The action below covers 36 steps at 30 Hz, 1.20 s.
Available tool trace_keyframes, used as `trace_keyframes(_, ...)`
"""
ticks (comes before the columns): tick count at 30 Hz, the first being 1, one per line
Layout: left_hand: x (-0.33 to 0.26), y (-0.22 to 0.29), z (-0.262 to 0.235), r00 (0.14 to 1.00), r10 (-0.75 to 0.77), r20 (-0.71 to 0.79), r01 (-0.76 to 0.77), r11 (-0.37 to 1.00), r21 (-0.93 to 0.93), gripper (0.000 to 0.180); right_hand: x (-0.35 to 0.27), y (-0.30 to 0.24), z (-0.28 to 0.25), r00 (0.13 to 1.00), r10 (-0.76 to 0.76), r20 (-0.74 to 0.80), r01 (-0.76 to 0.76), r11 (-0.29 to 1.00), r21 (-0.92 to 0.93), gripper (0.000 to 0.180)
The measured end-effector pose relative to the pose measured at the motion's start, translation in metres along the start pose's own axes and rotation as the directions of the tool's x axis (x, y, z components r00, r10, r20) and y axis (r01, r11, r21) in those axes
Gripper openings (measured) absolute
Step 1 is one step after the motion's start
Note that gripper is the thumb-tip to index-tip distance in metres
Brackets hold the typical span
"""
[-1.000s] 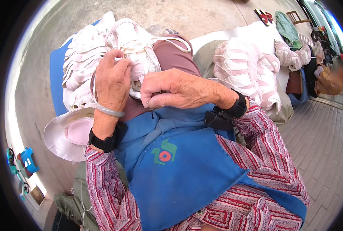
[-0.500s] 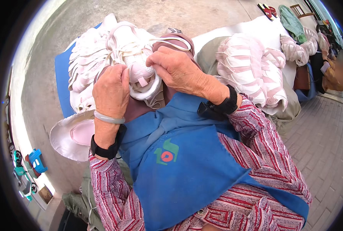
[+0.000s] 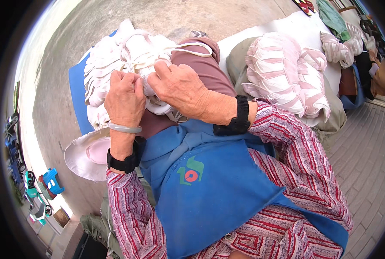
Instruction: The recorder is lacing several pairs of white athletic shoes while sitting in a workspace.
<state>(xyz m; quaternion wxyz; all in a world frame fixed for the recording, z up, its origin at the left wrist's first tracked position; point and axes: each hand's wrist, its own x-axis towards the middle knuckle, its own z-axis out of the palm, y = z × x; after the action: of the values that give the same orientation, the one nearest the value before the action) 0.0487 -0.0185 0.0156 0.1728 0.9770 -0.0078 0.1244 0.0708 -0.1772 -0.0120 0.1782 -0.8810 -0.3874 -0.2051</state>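
On the concrete yard floor, with a blue mat (image 3: 76, 86) at ten o'clock, we should keep left hand (image 3: 124, 93) and right hand (image 3: 179, 88) pinched snugly on the white cord piece (image 3: 151, 88) over our knee, working gently.

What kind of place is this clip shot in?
Probably an outdoor yard used for piecework by hand. The ground is bare concrete with brick paving to the right, white fabric pieces are heaped on a blue mat, and the left hand and right hand work one piece on the lap.
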Motion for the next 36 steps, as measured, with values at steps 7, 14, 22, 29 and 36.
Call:
trace_keyframes(7, 0.001, -0.009, 0.008, 0.999, -0.037, -0.022, 0.032, 0.976, -0.216, 0.009, -0.007, 0.019, 0.000, 0.994, -0.056, -0.095, 0.080, 0.958, 0.275, 0.016)
trace_keyframes(14, 0.008, -0.009, 0.004, 0.995, 0.017, 0.099, 0.022, 0.923, -0.385, 0.009, -0.016, 0.028, -0.004, 0.996, -0.073, -0.044, 0.084, 0.918, 0.387, 0.023)
trace_keyframes(22, 0.009, -0.012, 0.010, 0.998, 0.029, 0.059, 0.000, 0.893, -0.450, 0.010, -0.013, 0.028, -0.004, 0.991, -0.090, -0.104, 0.123, 0.914, 0.386, 0.017)
trace_keyframes(29, 0.012, -0.004, 0.005, 0.991, 0.134, -0.020, -0.135, 0.963, -0.234, 0.013, -0.013, 0.030, -0.001, 0.995, -0.081, -0.051, 0.094, 0.922, 0.375, 0.020)
trace_keyframes(36, 0.024, 0.002, 0.010, 0.988, -0.075, 0.132, 0.128, 0.883, -0.451, 0.012, -0.014, 0.033, -0.008, 0.999, -0.041, 0.015, 0.032, 0.924, 0.381, 0.024)
